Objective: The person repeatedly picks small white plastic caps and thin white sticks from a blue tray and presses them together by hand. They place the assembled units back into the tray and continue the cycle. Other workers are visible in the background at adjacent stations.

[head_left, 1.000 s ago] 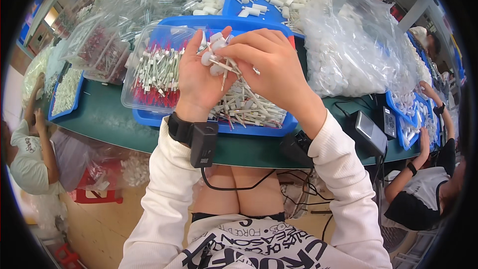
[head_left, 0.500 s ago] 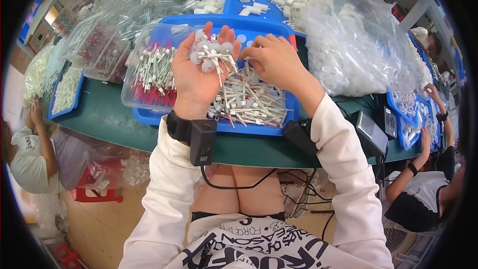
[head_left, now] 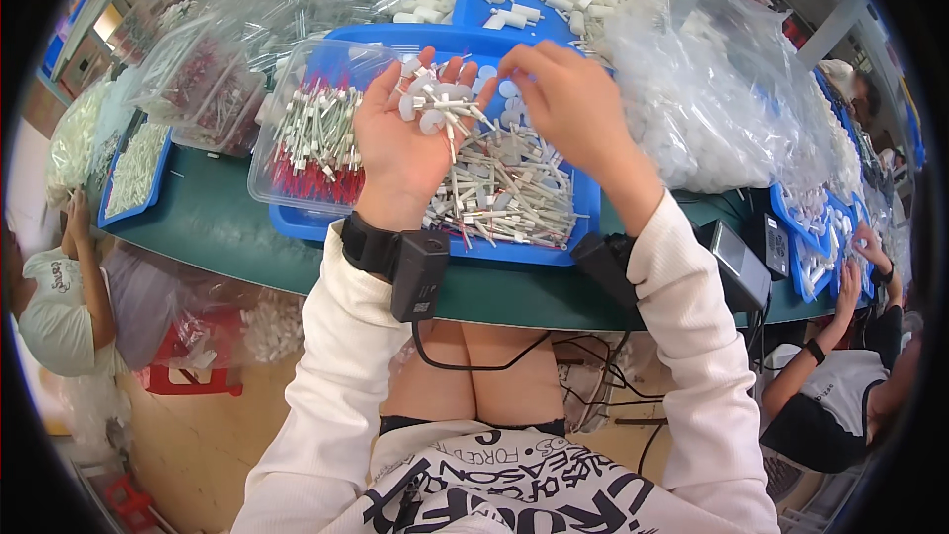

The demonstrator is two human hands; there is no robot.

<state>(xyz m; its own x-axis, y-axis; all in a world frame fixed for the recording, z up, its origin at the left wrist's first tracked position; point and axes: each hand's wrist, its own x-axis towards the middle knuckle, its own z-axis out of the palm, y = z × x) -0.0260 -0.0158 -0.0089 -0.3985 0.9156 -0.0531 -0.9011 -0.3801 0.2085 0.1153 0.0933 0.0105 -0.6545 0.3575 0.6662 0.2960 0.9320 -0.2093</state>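
My left hand [head_left: 407, 160] is palm up over the blue tray [head_left: 587, 203], with its fingers curled around a bunch of small white sticks with round translucent discs [head_left: 435, 99]. Close to its right, my right hand [head_left: 583, 109] hangs over the tray's far part, back upward, its thumb and fingers bent together. Whatever they pinch is too small to make out. Loose round discs [head_left: 508, 89] show beside those fingertips. A heap of thin white sticks with short wires [head_left: 509, 188] lies in the tray below my hands.
Left of my hand, a clear plastic box [head_left: 259, 153] holds white-tipped pieces with red wires. Behind stands another blue tray [head_left: 474, 8] with white cylinders. A large clear bag [head_left: 682, 109] of white parts sits at right, near a grey device [head_left: 733, 267]. Co-workers sit on both sides.
My right hand has moved slightly up and to the right, away from the left palm. The left hand has shifted a little right, still holding its bunch.
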